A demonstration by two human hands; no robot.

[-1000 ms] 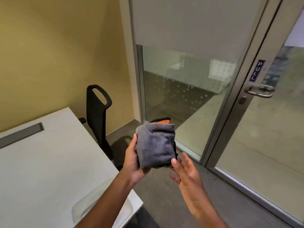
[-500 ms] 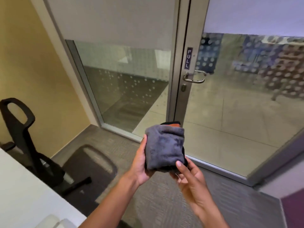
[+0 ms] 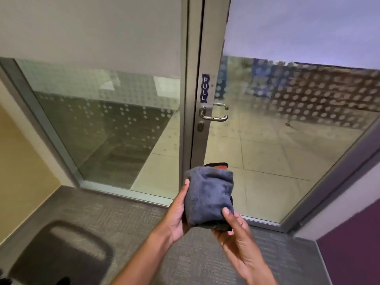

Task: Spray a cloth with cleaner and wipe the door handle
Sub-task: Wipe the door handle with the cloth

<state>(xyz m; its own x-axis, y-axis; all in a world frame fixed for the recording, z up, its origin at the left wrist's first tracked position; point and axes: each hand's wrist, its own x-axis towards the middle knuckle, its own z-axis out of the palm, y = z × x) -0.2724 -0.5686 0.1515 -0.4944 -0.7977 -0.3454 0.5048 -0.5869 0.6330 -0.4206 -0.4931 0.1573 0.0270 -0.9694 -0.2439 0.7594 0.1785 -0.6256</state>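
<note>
Door handle (image 3: 213,114) nearer; plush folded cloth (image 3: 208,197).

Both my forearms reaching forward, bare. My left hand (image 3: 178,214) cupping cloth (image 3: 207,198) from side, thumb up along it. My right hand (image 3: 236,233) pinching its lower corner, thumb on top.

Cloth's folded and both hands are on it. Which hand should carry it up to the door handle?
Right, probably. The handle sits above and slightly right of the cloth, the right hand grips its lower right corner, and the left hand holds its left edge, farther off.
</note>
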